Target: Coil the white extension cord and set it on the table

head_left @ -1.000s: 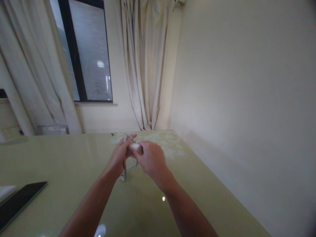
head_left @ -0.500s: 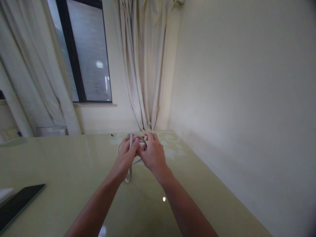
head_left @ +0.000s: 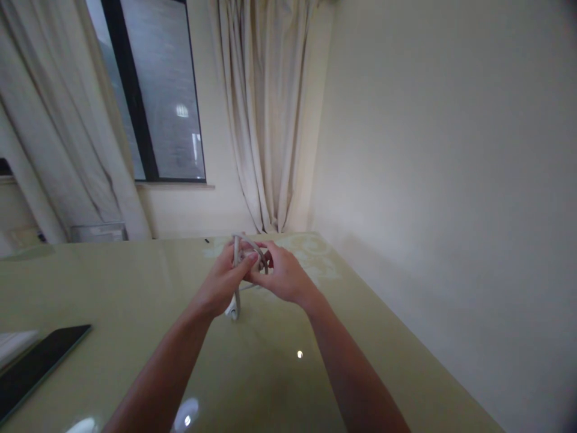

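Both my hands meet over the middle of a glossy pale green table (head_left: 112,300), holding a white cable (head_left: 235,308) wound into loops. My left hand (head_left: 224,281) has its fingers closed around the bundle, with one loop hanging below it to the tabletop. My right hand (head_left: 280,273) pinches the upper strand of the cable, fingers curled, touching the left hand's fingertips. What else may sit inside the loops is hidden by my fingers.
A dark flat slab (head_left: 38,364) lies at the table's left edge beside something white (head_left: 13,344). Behind the table are a window (head_left: 157,90), cream curtains (head_left: 265,108) and a plain wall (head_left: 451,180) along the right side.
The cable loops have been turned and reshaped between my hands. My right hand rolled from covering the bundle to pinching its top strand. Both hands drifted slightly away from me.
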A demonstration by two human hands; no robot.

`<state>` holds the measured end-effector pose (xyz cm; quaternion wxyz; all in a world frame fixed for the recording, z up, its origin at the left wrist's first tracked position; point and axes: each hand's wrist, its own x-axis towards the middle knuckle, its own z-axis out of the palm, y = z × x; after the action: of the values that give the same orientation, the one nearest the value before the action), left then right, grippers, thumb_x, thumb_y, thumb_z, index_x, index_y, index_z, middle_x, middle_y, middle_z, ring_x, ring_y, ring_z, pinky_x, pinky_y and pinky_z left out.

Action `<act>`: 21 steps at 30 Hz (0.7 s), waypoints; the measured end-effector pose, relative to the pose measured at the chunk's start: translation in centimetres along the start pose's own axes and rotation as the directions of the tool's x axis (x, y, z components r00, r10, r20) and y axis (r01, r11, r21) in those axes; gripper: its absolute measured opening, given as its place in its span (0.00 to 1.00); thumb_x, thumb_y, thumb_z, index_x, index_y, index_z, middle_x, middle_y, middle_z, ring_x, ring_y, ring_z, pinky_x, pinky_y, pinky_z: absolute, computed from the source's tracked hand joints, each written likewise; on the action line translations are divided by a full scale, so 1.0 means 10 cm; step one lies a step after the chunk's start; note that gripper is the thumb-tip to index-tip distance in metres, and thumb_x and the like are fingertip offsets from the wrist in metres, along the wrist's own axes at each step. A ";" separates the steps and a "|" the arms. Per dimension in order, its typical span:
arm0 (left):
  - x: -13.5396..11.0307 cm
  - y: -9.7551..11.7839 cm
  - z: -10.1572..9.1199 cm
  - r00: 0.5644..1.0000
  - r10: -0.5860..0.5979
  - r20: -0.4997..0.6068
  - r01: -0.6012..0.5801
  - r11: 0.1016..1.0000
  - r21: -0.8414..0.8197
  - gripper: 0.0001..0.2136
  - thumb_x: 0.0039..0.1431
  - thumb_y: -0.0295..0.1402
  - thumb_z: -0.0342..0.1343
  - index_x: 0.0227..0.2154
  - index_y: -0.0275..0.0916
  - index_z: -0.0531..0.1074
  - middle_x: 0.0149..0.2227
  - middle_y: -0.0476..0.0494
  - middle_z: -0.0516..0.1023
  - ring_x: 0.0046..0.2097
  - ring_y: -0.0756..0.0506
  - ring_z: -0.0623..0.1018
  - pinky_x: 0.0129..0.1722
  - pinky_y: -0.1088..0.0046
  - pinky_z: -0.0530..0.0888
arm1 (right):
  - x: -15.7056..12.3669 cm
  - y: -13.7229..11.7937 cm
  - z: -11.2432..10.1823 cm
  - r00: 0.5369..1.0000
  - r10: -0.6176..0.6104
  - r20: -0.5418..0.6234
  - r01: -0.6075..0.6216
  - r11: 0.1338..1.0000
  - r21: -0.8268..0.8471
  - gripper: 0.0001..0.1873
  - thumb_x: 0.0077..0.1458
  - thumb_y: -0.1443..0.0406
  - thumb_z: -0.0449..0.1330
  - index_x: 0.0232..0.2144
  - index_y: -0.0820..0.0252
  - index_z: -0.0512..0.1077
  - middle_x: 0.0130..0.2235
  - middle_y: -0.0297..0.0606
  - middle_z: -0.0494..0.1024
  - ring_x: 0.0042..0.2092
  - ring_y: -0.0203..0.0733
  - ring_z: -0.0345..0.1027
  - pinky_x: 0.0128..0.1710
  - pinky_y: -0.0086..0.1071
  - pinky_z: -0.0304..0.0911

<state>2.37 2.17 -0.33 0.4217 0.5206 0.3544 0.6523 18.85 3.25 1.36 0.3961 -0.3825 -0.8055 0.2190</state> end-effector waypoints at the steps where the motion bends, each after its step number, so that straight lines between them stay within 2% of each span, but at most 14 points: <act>1: 0.01 0.01 -0.04 1.000 -0.005 0.026 0.005 1.000 -0.001 0.19 0.49 0.37 0.76 0.45 0.40 0.83 0.44 0.38 0.82 0.47 0.39 0.81 0.49 0.65 0.78 | 0.01 0.03 -0.03 0.999 0.013 0.038 -0.017 0.995 0.098 0.38 0.53 0.52 0.74 0.61 0.60 0.73 0.38 0.36 0.81 0.36 0.39 0.72 0.39 0.33 0.66; 3: 0.01 0.02 -0.10 0.995 -0.037 0.095 0.038 0.999 -0.012 0.22 0.51 0.41 0.75 0.48 0.40 0.82 0.45 0.37 0.83 0.47 0.38 0.81 0.48 0.63 0.79 | 0.04 0.07 -0.06 0.995 0.034 0.092 -0.058 0.963 0.262 0.38 0.52 0.51 0.74 0.61 0.60 0.73 0.33 0.31 0.78 0.31 0.35 0.69 0.32 0.30 0.63; 6: -0.01 0.05 -0.17 0.979 -0.097 0.181 0.105 0.994 -0.036 0.25 0.52 0.45 0.75 0.50 0.40 0.82 0.47 0.35 0.83 0.47 0.37 0.82 0.45 0.62 0.81 | 0.09 0.13 -0.06 0.992 0.081 0.094 -0.115 0.888 0.445 0.28 0.60 0.50 0.68 0.55 0.62 0.76 0.31 0.32 0.77 0.30 0.35 0.71 0.30 0.28 0.63; 8: -0.02 0.08 -0.17 0.967 -0.127 0.221 0.142 0.988 -0.056 0.28 0.52 0.45 0.75 0.55 0.41 0.80 0.49 0.35 0.83 0.46 0.37 0.83 0.45 0.62 0.81 | 0.12 0.15 -0.04 0.982 0.150 0.117 -0.189 0.827 0.529 0.24 0.66 0.50 0.62 0.53 0.62 0.77 0.29 0.33 0.78 0.29 0.36 0.73 0.29 0.28 0.65; 10: -0.04 0.13 -0.15 0.965 -0.133 0.224 0.158 0.983 -0.097 0.32 0.53 0.46 0.75 0.59 0.42 0.78 0.49 0.35 0.83 0.46 0.37 0.83 0.44 0.61 0.81 | 0.12 0.15 -0.03 0.959 0.213 0.185 -0.281 0.786 0.551 0.24 0.67 0.50 0.60 0.55 0.60 0.75 0.27 0.32 0.78 0.27 0.36 0.74 0.27 0.28 0.66; 13: -0.07 0.20 -0.10 0.977 -0.123 0.172 0.151 0.975 -0.164 0.31 0.52 0.46 0.75 0.58 0.41 0.79 0.48 0.36 0.83 0.46 0.37 0.82 0.42 0.62 0.81 | 0.10 0.14 -0.02 0.929 0.259 0.266 -0.364 0.779 0.511 0.26 0.67 0.46 0.61 0.56 0.57 0.72 0.27 0.32 0.78 0.26 0.36 0.73 0.25 0.26 0.66; 17: -0.07 0.23 -0.10 0.964 -0.166 0.208 0.197 0.971 -0.137 0.28 0.51 0.42 0.75 0.55 0.41 0.81 0.42 0.37 0.83 0.40 0.39 0.81 0.38 0.63 0.80 | 0.07 0.12 0.04 0.899 0.261 0.351 -0.416 0.755 0.506 0.35 0.66 0.35 0.52 0.53 0.56 0.70 0.28 0.35 0.81 0.25 0.38 0.74 0.25 0.28 0.69; 19: -0.06 0.20 -0.13 0.960 -0.169 0.224 0.191 0.978 -0.082 0.24 0.49 0.38 0.76 0.51 0.41 0.83 0.40 0.37 0.83 0.36 0.39 0.80 0.35 0.64 0.79 | 0.07 0.12 0.11 0.882 0.249 0.400 -0.449 0.701 0.555 0.39 0.65 0.32 0.47 0.52 0.56 0.72 0.30 0.38 0.82 0.27 0.40 0.76 0.27 0.30 0.70; 21: -0.05 0.17 -0.16 0.980 -0.140 0.145 0.150 0.987 -0.059 0.19 0.45 0.33 0.77 0.43 0.41 0.85 0.38 0.37 0.82 0.37 0.38 0.81 0.33 0.64 0.78 | 0.08 0.11 0.18 0.865 0.248 0.437 -0.490 0.607 0.626 0.41 0.66 0.31 0.44 0.48 0.58 0.75 0.32 0.40 0.82 0.30 0.41 0.78 0.29 0.31 0.71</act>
<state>0.56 0.99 0.71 0.5098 0.5231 0.3378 0.5936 17.52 4.43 -0.04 0.3289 -0.3171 -0.6070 0.6503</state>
